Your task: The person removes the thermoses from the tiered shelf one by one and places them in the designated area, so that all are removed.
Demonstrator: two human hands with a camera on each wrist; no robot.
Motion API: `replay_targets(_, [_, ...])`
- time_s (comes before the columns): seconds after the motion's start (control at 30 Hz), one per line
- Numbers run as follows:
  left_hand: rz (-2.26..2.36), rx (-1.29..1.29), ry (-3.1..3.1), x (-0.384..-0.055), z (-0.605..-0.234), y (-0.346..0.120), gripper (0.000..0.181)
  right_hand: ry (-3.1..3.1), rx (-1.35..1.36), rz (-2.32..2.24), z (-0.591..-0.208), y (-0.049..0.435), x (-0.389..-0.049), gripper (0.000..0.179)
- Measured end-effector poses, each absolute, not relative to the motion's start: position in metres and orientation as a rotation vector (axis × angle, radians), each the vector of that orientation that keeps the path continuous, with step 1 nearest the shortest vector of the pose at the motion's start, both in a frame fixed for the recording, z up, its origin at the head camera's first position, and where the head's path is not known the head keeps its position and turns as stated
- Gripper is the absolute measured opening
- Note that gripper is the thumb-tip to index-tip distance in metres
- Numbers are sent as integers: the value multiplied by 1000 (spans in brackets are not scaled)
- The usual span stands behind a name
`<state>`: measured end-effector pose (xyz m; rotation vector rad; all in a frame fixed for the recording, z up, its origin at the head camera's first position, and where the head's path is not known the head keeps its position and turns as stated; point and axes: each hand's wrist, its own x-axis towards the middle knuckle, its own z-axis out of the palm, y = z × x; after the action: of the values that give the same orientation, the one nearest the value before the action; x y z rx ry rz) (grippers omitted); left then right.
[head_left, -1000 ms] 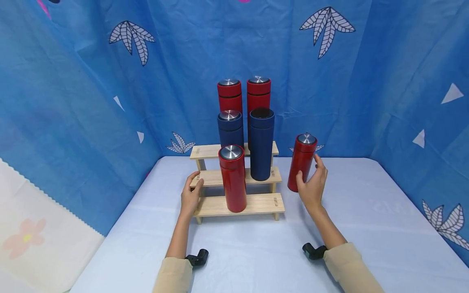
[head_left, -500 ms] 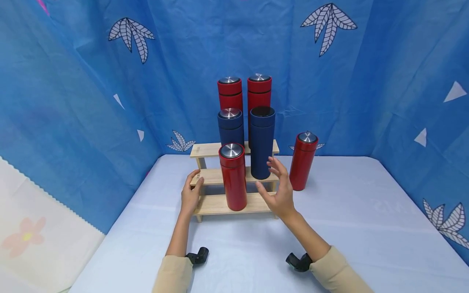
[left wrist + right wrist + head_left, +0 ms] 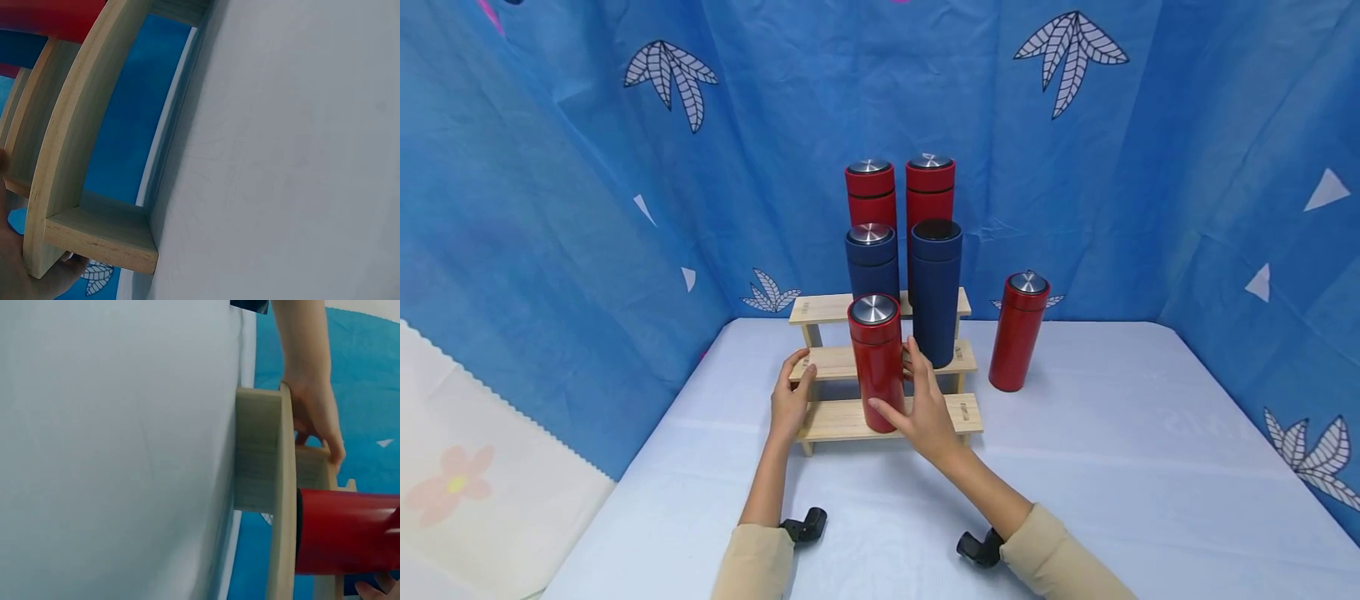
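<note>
A red thermos [image 3: 877, 362] with a steel lid stands upright on the lowest step of a wooden three-step rack [image 3: 958, 408]. My right hand [image 3: 925, 421] holds this thermos from its right side, thumb across the front and fingers reaching behind. At the rack's left end, my left hand [image 3: 788, 404] grips the middle step; in the right wrist view the left hand [image 3: 315, 412] curls over the wood. Two blue thermoses, one silver-topped [image 3: 871, 262] and one black-topped [image 3: 936, 292], stand on the middle step. Two more red thermoses [image 3: 870, 204] are on the top step, their lower parts partly hidden.
Another red thermos [image 3: 1018, 333] stands on the white-covered table [image 3: 1112, 458] to the right of the rack. Blue printed cloth [image 3: 790, 108] hangs behind and along both sides of the table.
My right hand has let go of the red thermos at the right and moved left to the red thermos on the lowest step. The left hand stays at the rack.
</note>
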<state>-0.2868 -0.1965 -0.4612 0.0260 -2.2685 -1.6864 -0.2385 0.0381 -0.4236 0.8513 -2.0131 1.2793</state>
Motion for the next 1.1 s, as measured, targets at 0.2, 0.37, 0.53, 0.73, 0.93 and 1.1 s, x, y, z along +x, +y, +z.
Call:
replay_targets(0.2, [-1696,34,-2272,-286,-461,-195,48,-2066,818,1246,-429,35,-239,102])
replay_targets(0.37, [-1691,34,-2274,-287,-462,-196,49,-2067,835,1282,-434,34,-241,103])
replay_targets(0.53, [-1679,37,-2270,-287,-463,-197,49,-2047,848,1300,-435,32,-243,102])
replay_targets(0.73, [-1678,21,-2254,-287,-462,-197,48,-2030,832,1310,-435,32,-242,100])
replay_targets(0.93, [-1675,23,-2262,-287,-463,-197,49,-2029,794,1282,-435,37,-237,101])
replay_targets(1.1, [-1678,25,-2263,-287,-463,-196,48,-2038,777,1268,-434,42,-233,101])
